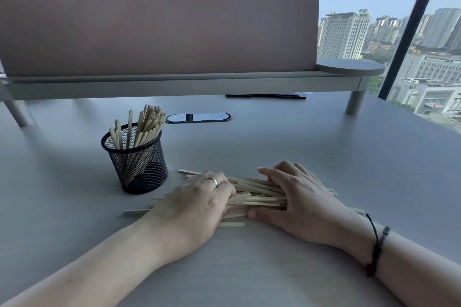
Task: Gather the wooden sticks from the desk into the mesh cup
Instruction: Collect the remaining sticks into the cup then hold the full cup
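Bare forearms; ring (212, 180) on L, black cord bracelet (376, 249) on R.

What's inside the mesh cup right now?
The mesh cup holds a bundle of wooden sticks standing on end and leaning right, tips above the rim. The mesh blurs their lower ends; the count can't be told.

Sticks: we see pale flat wooden sticks (257, 193) heaped flat on the worktop (324, 152).
Cup: black mesh cup (139, 167) upright left of our heap, holding standing sticks.
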### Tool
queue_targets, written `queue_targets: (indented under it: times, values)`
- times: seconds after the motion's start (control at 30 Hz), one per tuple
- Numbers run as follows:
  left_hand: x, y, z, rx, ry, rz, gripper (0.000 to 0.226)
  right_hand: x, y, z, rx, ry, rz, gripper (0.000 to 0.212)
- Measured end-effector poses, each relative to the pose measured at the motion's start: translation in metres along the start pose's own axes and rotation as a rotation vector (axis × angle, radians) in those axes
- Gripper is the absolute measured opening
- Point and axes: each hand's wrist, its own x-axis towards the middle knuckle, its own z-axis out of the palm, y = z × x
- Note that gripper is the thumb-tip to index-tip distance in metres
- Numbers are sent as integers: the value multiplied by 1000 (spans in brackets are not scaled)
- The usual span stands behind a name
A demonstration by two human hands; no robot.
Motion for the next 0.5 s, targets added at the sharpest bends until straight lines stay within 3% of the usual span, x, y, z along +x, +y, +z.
queue_targets:
  times: [0.07,0.2,0.4,0.5]
  values:
    - [1,4,-4,47,-4,4,6,0,0,0,3,3,-2,100]
    - [-1,9,-11,112,38,-52,28,0,1,0,17,15,-7,102]
    - [-1,-4,-17,204,92,-12,27,1,4,-3,108,23,41,111]
    - [-2,-13,-30,125,163,-100,11,1,4,-3,94,18,40,113]
